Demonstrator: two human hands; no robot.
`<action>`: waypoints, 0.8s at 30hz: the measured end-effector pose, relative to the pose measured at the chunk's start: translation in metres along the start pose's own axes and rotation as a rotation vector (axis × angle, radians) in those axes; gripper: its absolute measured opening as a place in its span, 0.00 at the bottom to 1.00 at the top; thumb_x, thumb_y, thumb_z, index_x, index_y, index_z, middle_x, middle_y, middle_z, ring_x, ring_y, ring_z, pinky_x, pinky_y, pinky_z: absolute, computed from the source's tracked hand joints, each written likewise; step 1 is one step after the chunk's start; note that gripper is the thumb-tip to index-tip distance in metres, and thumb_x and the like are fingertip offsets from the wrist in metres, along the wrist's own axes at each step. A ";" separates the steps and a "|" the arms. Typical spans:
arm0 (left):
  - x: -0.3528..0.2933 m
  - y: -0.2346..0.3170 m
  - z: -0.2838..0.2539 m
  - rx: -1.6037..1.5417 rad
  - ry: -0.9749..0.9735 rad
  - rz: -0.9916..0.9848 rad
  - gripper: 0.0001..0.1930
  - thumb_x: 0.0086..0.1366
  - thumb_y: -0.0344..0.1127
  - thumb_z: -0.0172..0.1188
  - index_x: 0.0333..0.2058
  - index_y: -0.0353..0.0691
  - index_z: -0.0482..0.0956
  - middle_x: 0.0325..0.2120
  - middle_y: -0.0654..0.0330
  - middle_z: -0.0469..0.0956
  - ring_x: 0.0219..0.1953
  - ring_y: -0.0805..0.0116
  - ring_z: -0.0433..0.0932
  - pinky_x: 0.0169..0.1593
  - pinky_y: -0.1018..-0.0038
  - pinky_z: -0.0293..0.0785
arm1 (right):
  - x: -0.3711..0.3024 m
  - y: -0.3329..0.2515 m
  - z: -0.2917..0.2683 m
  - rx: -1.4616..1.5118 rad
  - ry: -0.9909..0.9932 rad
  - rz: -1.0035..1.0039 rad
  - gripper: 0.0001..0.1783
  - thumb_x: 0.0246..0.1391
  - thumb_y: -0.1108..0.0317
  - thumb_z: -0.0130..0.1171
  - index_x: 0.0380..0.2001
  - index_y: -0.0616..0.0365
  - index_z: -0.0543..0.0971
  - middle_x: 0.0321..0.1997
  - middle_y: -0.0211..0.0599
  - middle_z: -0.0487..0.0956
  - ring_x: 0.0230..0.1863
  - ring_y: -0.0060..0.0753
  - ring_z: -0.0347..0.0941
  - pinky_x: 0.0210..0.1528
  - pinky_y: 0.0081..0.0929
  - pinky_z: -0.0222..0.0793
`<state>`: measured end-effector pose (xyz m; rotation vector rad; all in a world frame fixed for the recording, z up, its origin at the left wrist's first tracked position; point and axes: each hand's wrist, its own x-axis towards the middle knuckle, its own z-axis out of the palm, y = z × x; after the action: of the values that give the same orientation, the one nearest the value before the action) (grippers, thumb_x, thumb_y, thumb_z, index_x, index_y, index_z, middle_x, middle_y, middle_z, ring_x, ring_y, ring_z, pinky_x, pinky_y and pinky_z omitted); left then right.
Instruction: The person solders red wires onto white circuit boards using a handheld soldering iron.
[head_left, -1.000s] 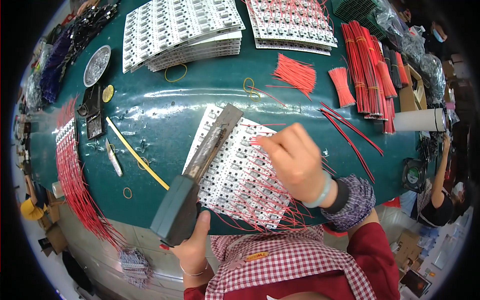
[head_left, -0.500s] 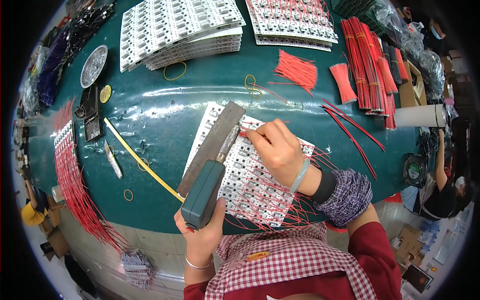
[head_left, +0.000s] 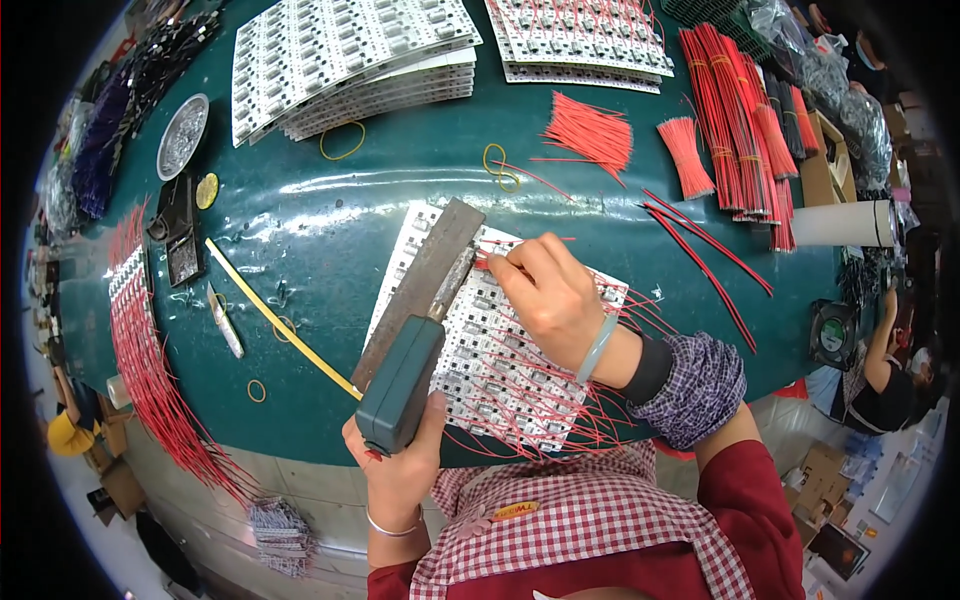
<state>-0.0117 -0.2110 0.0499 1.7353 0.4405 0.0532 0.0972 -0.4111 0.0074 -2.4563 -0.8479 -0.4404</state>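
My left hand (head_left: 402,475) is wrapped round the dark green handle of a soldering gun (head_left: 402,380), whose metal shaft points up along a flat grey-brown bar (head_left: 412,300). That bar lies slantwise across a white circuit board panel (head_left: 468,372) dotted with small parts. At the board's upper part, beside the gun's tip, my right hand (head_left: 552,305) pinches a short red wire (head_left: 482,260). Its fingertips partly hide the wire's end. Many red wires (head_left: 590,425) trail off the board's right and near sides. A yellow tube (head_left: 280,318) runs from the left up to the gun.
White board panels (head_left: 350,60) are stacked at the back, with a wired stack (head_left: 580,45) beside them. Red wire bundles (head_left: 588,135) lie at the back right. A metal dish (head_left: 184,137), a knife (head_left: 225,320) and a wired board strip (head_left: 135,310) are at left.
Little differs. The soldering gun and my left hand have shifted slightly left and my right hand slightly up and left, still pinching the red wire.
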 end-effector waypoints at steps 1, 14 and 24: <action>0.000 0.000 0.000 0.000 0.000 0.000 0.10 0.56 0.25 0.72 0.36 0.30 0.83 0.26 0.63 0.82 0.27 0.80 0.74 0.32 0.78 0.72 | 0.000 0.000 0.000 -0.001 0.006 0.004 0.16 0.46 0.76 0.59 0.40 0.69 0.79 0.35 0.41 0.72 0.39 0.40 0.70 0.39 0.31 0.74; -0.009 -0.023 -0.012 0.073 0.008 0.137 0.19 0.56 0.17 0.67 0.49 0.29 0.80 0.35 0.58 0.82 0.23 0.77 0.75 0.25 0.80 0.71 | 0.001 -0.001 0.000 -0.017 0.012 -0.003 0.16 0.45 0.76 0.60 0.40 0.68 0.79 0.34 0.40 0.72 0.38 0.40 0.70 0.38 0.31 0.74; 0.000 -0.008 0.003 -0.022 0.028 0.038 0.08 0.54 0.23 0.72 0.34 0.30 0.83 0.26 0.64 0.83 0.26 0.81 0.75 0.30 0.79 0.71 | 0.000 -0.001 0.001 -0.042 -0.017 -0.024 0.17 0.44 0.75 0.58 0.40 0.69 0.79 0.35 0.41 0.71 0.38 0.41 0.69 0.39 0.31 0.74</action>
<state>-0.0133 -0.2128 0.0416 1.7235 0.4262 0.1097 0.0964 -0.4103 0.0071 -2.4941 -0.8841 -0.4510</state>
